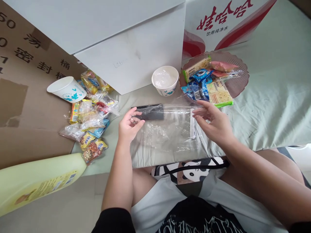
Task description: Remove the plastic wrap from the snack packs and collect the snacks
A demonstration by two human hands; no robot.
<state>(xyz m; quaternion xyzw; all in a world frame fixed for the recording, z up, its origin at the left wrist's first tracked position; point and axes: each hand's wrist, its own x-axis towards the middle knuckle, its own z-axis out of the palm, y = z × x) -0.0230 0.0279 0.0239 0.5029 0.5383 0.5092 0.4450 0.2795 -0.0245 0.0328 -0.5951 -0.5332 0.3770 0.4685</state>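
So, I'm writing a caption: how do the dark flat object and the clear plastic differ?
The dark flat object looks opaque; the clear plastic lets the cloth show through. The object is a compact rectangle, while the plastic spreads wider. The object looks smooth, the plastic wrinkled. Both lie between the left hand and right hand.

a pale green cloth (267, 106), creased, covers the surface under the left hand (131, 124) and right hand (210, 119). beyond them i note a white box (136, 58); left, a brown carton (14, 103). grey floor (77, 200) shows below-left of the left hand. light: soft, diffuse.
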